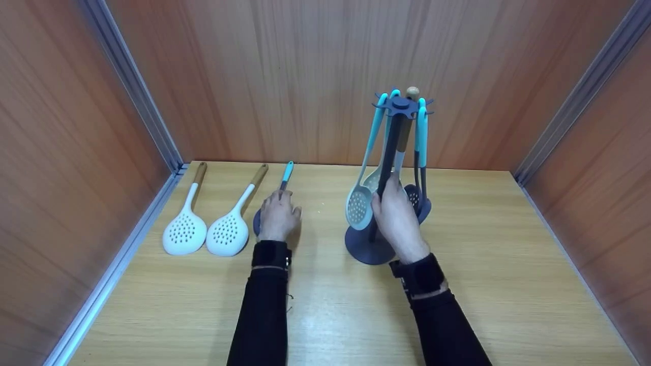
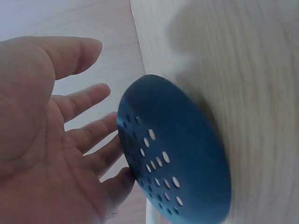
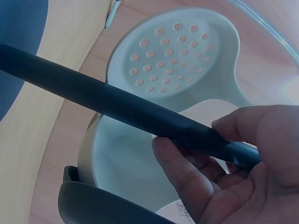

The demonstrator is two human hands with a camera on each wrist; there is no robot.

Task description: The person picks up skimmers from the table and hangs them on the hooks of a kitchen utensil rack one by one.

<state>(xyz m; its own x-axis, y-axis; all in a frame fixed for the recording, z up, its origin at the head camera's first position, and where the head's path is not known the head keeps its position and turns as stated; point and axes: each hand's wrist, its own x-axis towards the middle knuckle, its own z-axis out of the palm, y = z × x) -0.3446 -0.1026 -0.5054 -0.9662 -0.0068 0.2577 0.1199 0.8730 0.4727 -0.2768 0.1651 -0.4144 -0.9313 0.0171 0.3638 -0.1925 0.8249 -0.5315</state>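
Here, your left hand (image 1: 278, 217) at the dark skimmer (image 2: 187, 154), your right hand (image 1: 396, 218) round the stand (image 1: 370, 250)

In the head view, your left hand reaches over the dark skimmer, which lies on the tabletop (image 1: 335, 315) with its turquoise-ended handle (image 1: 287, 173) directed toward the rear panel (image 1: 305, 81). The left wrist view shows this hand wide, with the thumb well apart from the fingers; the fingertips come right up to the perforated blade's rim, though whether they all touch it cannot be told.

Your right hand holds the stand by its upright post (image 1: 390, 152), the thumb on one side and the fingers on the other. The post rises from a round dark base to a hooked crown (image 1: 401, 104). From this crown hang a pale skimmer (image 1: 359, 207) with a turquoise handle, a brown-handled utensil (image 1: 405, 134) topped by a round knob, and dark utensils (image 1: 425, 208) with turquoise handles.

To the left of the dark skimmer lie two white turners (image 1: 185, 233), near each other, perforated and brown-handled.
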